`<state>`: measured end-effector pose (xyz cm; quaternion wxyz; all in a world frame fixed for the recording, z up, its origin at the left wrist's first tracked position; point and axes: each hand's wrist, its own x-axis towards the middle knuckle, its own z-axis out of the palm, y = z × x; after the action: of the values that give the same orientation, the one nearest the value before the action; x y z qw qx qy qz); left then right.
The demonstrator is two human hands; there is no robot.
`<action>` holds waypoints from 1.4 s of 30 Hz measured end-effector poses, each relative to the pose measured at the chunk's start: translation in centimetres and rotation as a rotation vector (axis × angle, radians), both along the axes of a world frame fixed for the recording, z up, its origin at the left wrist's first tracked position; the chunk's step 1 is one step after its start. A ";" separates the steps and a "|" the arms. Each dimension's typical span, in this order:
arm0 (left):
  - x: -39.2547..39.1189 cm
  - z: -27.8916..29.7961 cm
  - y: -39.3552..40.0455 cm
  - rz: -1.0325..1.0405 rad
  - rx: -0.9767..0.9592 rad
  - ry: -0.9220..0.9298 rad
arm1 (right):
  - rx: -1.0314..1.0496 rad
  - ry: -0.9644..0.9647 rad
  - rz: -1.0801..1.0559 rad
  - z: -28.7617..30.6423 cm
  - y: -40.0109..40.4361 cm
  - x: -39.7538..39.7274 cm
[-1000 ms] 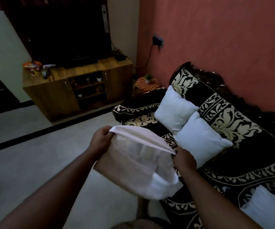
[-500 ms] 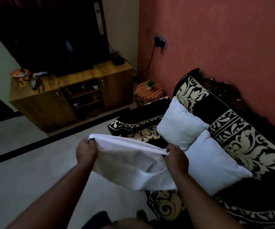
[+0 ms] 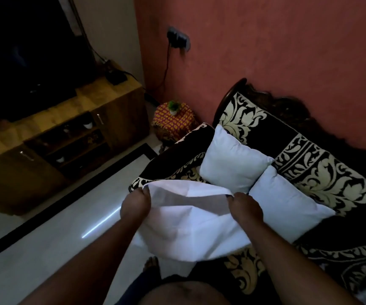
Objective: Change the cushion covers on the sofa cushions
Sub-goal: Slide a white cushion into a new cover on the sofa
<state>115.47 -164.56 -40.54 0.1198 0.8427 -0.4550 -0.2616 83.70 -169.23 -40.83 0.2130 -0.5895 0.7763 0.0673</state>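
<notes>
Left hand (image 3: 135, 205): fingers curled, gripping white cushion cover (image 3: 190, 225) at one edge. Right hand (image 3: 244, 208): likewise gripping opposite edge, cover spread between.

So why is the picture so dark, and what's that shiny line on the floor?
Head view: the room is dimly lit, so the TV and the sofa go nearly black, while the white cover in both hands stands out. The bright streak is glare on the glossy floor. The wide lens bends the edges, and everything looks soft.
</notes>
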 end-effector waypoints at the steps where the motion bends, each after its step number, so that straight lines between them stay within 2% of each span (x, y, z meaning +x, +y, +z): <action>1: 0.2 -0.3 -1.2 0.002 0.032 0.055 | 0.011 0.012 -0.026 -0.1 -0.5 0.0; 3: -0.3 -0.5 -3.2 -0.071 0.066 0.072 | 0.064 0.009 -0.092 -0.5 -1.1 -0.5; 7: -2.9 -0.5 -6.6 -0.232 -0.039 -0.087 | 0.167 0.003 -0.121 -2.6 -2.9 -2.3; 11: -5.1 -3.4 -10.8 -0.285 0.035 -0.010 | 0.242 0.006 -0.049 -5.5 -6.6 -4.7; 16: -8.0 -6.1 -15.1 -0.193 0.096 0.087 | 0.346 -0.033 0.035 -10.7 -13.1 -7.5; 24: -10.8 -8.4 -19.5 -0.236 0.123 -0.036 | 0.045 0.012 0.153 -15.4 -25.9 -9.2; 29: -10.9 -9.3 -20.0 -0.233 0.150 -0.036 | 0.064 -0.017 0.171 -17.7 -30.9 -10.1; 31: -10.8 -9.7 -20.1 -0.211 0.153 -0.022 | 0.116 -0.026 0.160 -18.6 -31.7 -10.1; 37: -11.0 -9.7 -19.1 -0.225 0.159 -0.064 | 0.148 0.129 0.191 -19.7 -29.5 -8.5; 40: -10.6 -9.7 -18.2 -0.216 0.160 -0.051 | 0.102 0.198 0.263 -20.3 -27.9 -7.7; 42: -10.2 -9.6 -17.7 -0.226 0.149 -0.058 | 0.049 0.174 0.294 -19.9 -27.8 -7.4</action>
<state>105.31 -182.25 -50.13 0.0138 0.7998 -0.5297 -0.2820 76.30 -197.04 -60.72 0.1471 -0.6833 0.6952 0.1677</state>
